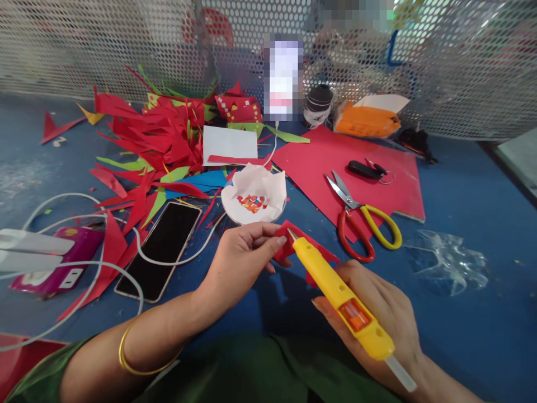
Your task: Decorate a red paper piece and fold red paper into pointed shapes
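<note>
In the near middle, the left hand [247, 249] pinches a red paper piece [290, 249]. The right hand [384, 296] grips a yellow glue gun [325, 275], tip by the paper. Tiny bits [253, 203] are cut and lie in the white dish [229, 198] farther off, so gluing looks unfinished.

1. A dark-screened phone [172, 235] lies on the blue bench [482, 341] — a white cable [168, 263] crosses it.
2. Left of it, a white device [33, 242] overlaps a purple packet [86, 246].
3. A lit phone [282, 78], screen blurred, stands before the perforated mesh [461, 78].
4. Beside it: a black-and-white thread spool [319, 103], then an orange packet [364, 121].
5. A black key fob [361, 170] lies nearer — crumpled clear plastic [455, 262] at right.
</note>
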A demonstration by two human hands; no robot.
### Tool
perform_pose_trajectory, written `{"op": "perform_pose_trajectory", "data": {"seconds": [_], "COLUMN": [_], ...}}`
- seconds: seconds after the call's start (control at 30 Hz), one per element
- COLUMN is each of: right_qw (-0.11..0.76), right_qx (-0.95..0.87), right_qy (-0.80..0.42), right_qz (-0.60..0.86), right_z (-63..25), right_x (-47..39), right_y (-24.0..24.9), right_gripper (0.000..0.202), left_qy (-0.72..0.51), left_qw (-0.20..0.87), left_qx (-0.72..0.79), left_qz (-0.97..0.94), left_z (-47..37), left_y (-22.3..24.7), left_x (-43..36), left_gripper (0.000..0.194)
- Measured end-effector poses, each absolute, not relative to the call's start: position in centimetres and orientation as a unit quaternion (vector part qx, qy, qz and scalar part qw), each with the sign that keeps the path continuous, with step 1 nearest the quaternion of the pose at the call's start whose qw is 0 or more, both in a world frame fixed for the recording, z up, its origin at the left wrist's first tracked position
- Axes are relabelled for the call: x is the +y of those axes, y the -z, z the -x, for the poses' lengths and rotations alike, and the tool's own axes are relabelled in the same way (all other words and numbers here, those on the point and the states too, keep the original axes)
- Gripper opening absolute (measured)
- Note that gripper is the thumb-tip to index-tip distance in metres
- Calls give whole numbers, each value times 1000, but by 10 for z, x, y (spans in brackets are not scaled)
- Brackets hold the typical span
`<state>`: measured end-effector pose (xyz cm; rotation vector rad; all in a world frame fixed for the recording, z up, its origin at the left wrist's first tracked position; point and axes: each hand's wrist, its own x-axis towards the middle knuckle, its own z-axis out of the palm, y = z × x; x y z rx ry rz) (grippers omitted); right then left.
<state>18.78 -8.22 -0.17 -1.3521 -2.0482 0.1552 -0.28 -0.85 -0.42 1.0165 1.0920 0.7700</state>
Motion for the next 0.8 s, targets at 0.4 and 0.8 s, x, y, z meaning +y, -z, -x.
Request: {"op": "perform_pose_trajectory", "data": {"seconds": [0.4,0.8], "right_qw": [328,327], "right_qx": [-787,-786], "right_qy": [-53,-52], "right_qz": [519,522], "right_z": [-188,-188], "right_x": [-83,-83], "right_y": [2,1], "right_gripper": [25,26], "left_qy": [-336,-338], "left_qw": [661,662], "left_qx": [495,494], "left_qz": [-453,-450], "left_z": [2,3], "left_y": [3,5], "left_x": [-8,-9], "left_gripper": [16,15]}}
